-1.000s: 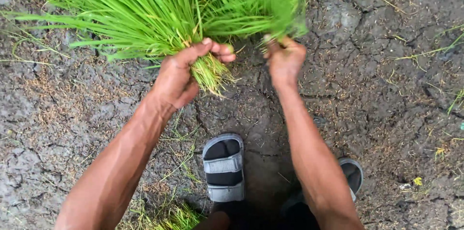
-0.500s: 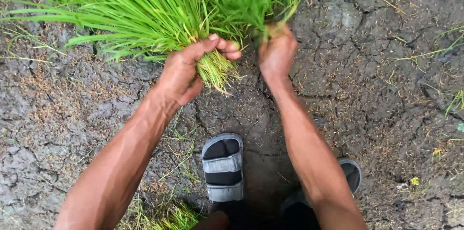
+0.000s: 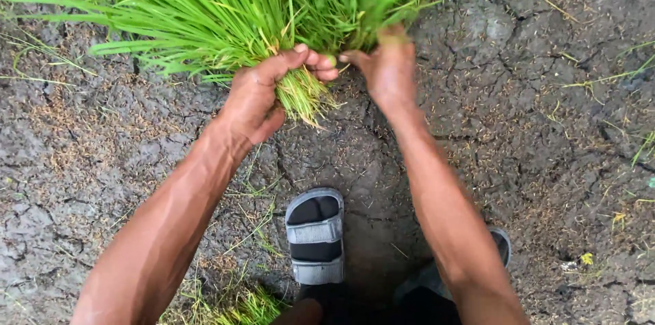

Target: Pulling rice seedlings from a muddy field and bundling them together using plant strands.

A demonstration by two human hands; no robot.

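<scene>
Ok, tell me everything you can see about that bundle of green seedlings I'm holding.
The bundle of green seedlings is a thick sheaf of long, thin, bright green blades fanning up and left, out of frame. Near the base the stems turn pale yellow-green and end in a ragged tuft hanging below the grip. The left hand is clenched round the stems; the right hand grips blades at the sheaf's right side. It is held above cracked grey soil.
</scene>
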